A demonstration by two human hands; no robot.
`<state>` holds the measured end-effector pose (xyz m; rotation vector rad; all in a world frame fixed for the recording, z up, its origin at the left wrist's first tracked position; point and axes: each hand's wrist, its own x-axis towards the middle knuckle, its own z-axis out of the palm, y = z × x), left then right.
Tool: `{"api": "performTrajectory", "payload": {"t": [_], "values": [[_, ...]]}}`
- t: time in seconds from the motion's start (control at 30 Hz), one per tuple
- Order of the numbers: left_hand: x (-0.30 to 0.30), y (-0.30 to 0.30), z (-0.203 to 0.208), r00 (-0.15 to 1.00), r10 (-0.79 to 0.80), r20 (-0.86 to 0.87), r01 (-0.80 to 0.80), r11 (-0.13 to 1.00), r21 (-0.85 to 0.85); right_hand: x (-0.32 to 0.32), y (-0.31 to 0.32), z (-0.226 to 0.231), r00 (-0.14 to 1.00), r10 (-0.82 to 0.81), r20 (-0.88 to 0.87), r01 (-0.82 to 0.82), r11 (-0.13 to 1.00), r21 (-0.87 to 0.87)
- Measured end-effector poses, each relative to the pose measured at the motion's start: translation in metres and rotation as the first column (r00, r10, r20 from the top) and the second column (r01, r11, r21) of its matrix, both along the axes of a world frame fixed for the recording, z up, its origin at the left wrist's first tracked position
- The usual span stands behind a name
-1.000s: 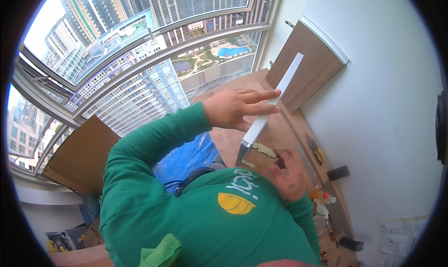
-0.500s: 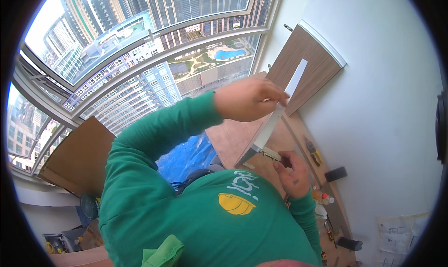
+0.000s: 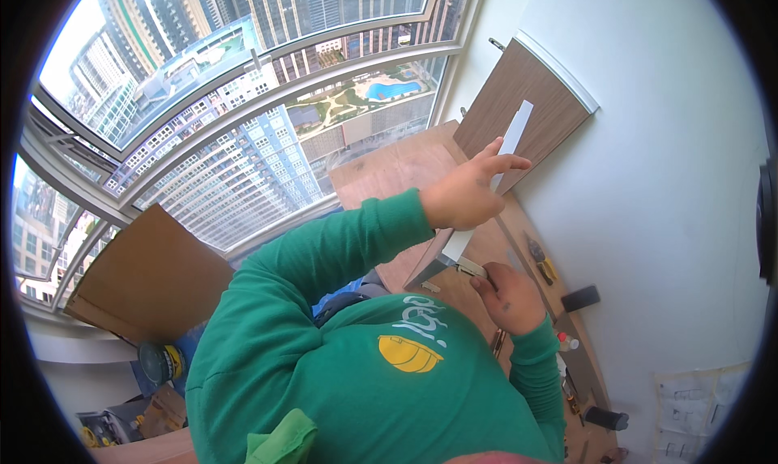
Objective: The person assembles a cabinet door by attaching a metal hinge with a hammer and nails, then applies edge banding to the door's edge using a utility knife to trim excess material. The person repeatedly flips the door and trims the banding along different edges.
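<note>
A long, narrow white strip (image 3: 459,241) stands on edge over the wooden work surface, running from near my chest toward the far right. Its near end has a grey face. My left hand (image 3: 468,195) reaches across the strip around its middle, with two fingers stretched out and spread apart at its edge; the hand covers part of the strip. Beside the near end, my right hand (image 3: 512,298) has its thumb and fingers closed on a small pale fitting (image 3: 470,267). The fingers hide the fitting's right end. A similar small piece (image 3: 430,286) lies near the strip's near end.
A brown wooden panel (image 3: 531,99) leans at the far wall. Yellow-handled pliers (image 3: 545,265), a dark block (image 3: 579,299) and a bottle (image 3: 567,342) lie along the right edge. A brown board (image 3: 150,277) stands at left, below the windows.
My left hand has shifted right and slightly down along the strip, and its fingers have gone from a pinch to spread. My right hand stays at the fitting, its fingers curled further over it.
</note>
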<state>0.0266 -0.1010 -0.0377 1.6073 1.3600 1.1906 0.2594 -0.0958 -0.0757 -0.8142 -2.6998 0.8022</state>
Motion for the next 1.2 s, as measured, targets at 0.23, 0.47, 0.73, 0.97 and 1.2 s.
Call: {"api": "performTrajectory", "payload": {"t": [0.23, 0.47, 0.73, 0.97, 1.2], "values": [[-0.001, -0.002, 0.001, 0.994, 0.077, 0.078, -0.077, 0.997, -0.005, -0.005, -0.009, 0.0, 0.995, -0.034, 0.091, 0.018, 0.985, 0.17], [-0.011, -0.001, -0.007, 0.992, 0.119, 0.045, -0.121, 0.992, 0.047, -0.009, -0.014, -0.005, 0.998, -0.04, 0.038, 0.034, 0.99, 0.14], [-0.014, -0.008, -0.001, 0.927, 0.326, -0.187, -0.304, 0.943, 0.137, 0.0, -0.013, -0.017, 0.966, -0.177, -0.19, 0.125, 0.958, -0.257], [-0.055, 0.015, 0.02, 0.894, 0.197, -0.401, -0.28, 0.947, -0.159, 0.075, -0.008, -0.102, 0.818, -0.524, -0.236, 0.329, 0.763, -0.556], [-0.057, 0.023, 0.029, 0.931, 0.126, -0.342, -0.227, 0.935, -0.273, 0.109, -0.042, -0.148, 0.592, -0.783, -0.192, 0.323, 0.448, -0.834]]}}
